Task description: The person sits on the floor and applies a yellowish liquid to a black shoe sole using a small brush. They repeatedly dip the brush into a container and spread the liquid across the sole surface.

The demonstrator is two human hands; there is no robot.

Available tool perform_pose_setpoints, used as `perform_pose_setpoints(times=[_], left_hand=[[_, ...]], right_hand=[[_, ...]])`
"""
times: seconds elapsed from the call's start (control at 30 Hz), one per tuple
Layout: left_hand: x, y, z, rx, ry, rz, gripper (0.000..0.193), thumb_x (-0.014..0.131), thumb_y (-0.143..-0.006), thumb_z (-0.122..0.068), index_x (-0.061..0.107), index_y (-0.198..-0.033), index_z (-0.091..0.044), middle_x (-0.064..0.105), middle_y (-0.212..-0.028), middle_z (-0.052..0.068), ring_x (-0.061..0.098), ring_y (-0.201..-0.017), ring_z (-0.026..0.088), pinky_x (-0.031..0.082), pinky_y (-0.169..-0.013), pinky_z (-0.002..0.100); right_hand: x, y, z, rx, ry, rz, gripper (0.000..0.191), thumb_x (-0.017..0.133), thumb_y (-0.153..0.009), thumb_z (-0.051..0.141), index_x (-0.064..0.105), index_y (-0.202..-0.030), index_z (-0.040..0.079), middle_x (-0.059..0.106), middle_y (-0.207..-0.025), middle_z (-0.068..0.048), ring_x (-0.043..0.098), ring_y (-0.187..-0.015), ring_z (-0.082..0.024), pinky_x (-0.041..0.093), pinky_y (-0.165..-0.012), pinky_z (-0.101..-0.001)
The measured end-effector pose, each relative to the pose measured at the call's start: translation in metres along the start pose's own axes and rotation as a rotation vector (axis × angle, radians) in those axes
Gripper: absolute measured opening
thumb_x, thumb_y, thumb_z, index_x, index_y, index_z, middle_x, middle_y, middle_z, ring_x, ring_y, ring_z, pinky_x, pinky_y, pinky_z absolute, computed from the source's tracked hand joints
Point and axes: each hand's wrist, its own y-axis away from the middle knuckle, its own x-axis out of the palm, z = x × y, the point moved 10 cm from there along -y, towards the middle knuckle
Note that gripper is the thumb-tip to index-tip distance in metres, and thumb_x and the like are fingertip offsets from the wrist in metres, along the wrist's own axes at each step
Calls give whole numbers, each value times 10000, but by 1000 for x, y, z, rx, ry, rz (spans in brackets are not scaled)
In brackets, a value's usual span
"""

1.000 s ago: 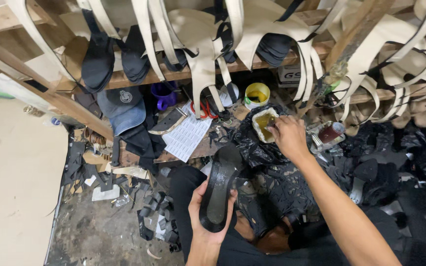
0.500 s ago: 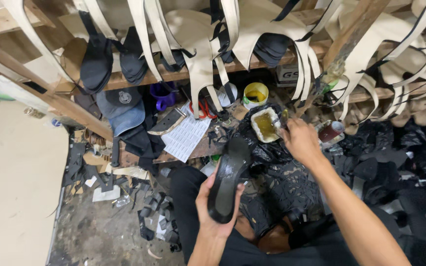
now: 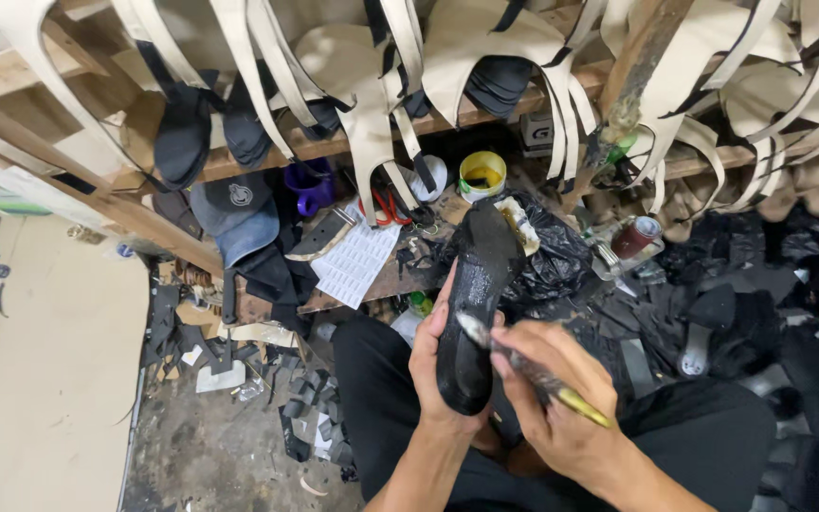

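Note:
My left hand (image 3: 438, 365) grips a black shoe sole (image 3: 476, 284) from below, holding it tilted up over my lap. My right hand (image 3: 556, 398) holds a small brush (image 3: 523, 365) with a yellowish handle, its bristle tip touching the middle of the sole. Behind the sole sits a glue container (image 3: 523, 223) on a black plastic bag (image 3: 556, 261).
A wooden shelf (image 3: 324, 147) holds black soles, with cream straps (image 3: 372, 142) hanging over it. A yellow pot (image 3: 482, 175), purple cup (image 3: 310, 185), red scissors (image 3: 386, 207), printed paper (image 3: 357, 261) and a red can (image 3: 635, 237) lie ahead. Black scraps (image 3: 239, 351) cover the floor.
My right hand came back from the glue container to the sole with the brush. My left hand lifted the sole higher and closer.

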Motion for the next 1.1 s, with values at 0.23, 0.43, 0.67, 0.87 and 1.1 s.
perform_pose_setpoints(times=[0.23, 0.43, 0.67, 0.87, 1.1], left_hand=[[32, 4, -5, -47, 272, 266, 518, 356, -1161, -187, 324, -1620, 52, 615, -1419, 220, 648, -1235, 267, 525, -1094, 360], [10, 4, -3, -22, -18, 18, 646, 412, -1018, -241, 340, -1580, 70, 502, -1534, 207, 542, -1371, 277, 414, -1186, 378], [13, 4, -1, -29, 18, 46, 630, 408, -1053, -250, 343, -1592, 70, 513, -1509, 215, 543, -1342, 289, 419, -1177, 393], [4, 2, 1, -52, -3, -9, 652, 408, -1001, -266, 352, -1556, 70, 563, -1463, 187, 622, -1287, 238, 489, -1118, 342], [-3, 3, -3, -21, -27, 32, 650, 452, -1060, -244, 362, -1622, 71, 669, -1237, 172, 686, -982, 177, 588, -858, 289]], right_hand=[[-6, -8, 7, -50, -7, 47, 219, 707, -887, -17, 665, -1103, -27, 692, -1024, -157, 714, -888, -274, 578, -776, -340], [-12, -19, 10, -96, 78, 48, 186, 708, -912, 3, 669, -1094, -6, 679, -1005, -150, 704, -867, -271, 568, -741, -333], [-10, -20, 4, -118, 83, 29, 199, 685, -942, -7, 638, -1135, -3, 664, -1042, -164, 691, -870, -275, 566, -739, -336], [-1, -14, -4, -100, -60, 127, 264, 668, -923, -42, 596, -1174, -2, 668, -1070, -162, 689, -873, -253, 565, -726, -324], [4, -4, 8, -148, -166, 211, 268, 679, -924, -13, 591, -1177, -2, 670, -1079, -154, 702, -964, -292, 573, -808, -349]])
